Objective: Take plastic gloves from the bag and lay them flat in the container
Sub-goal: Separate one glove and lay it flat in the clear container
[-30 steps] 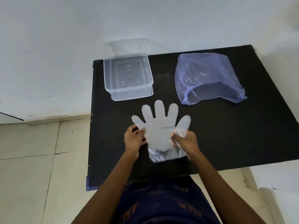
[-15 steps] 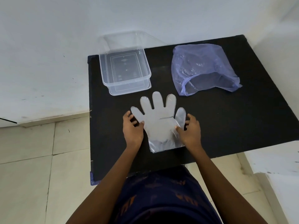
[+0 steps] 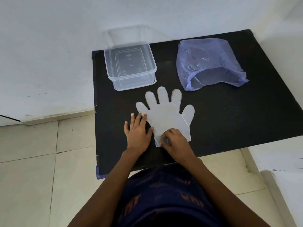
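Observation:
A clear plastic glove [image 3: 165, 113] lies flat on the black table [image 3: 229, 115], fingers spread and pointing away from me. My left hand [image 3: 137, 131] rests flat with fingers apart, its fingertips touching the glove's left edge. My right hand [image 3: 173, 140] is curled over the glove's cuff and pinches the plastic at its near left corner. The clear rectangular container [image 3: 131, 68] stands at the table's far left with nothing in it. A crumpled blue-purple plastic bag [image 3: 208, 63] lies at the far right, its mouth open toward me.
The table's left edge [image 3: 94, 112] drops to a tiled floor [image 3: 41, 161]. A white wall runs behind the table. White sheets [image 3: 282, 164] lie at the right, below the table's near edge. My dark patterned clothing fills the bottom centre.
My right hand has shifted from the glove's right side to its cuff and closed on the plastic. My left hand has opened flat beside the glove. The camera view has shifted slightly.

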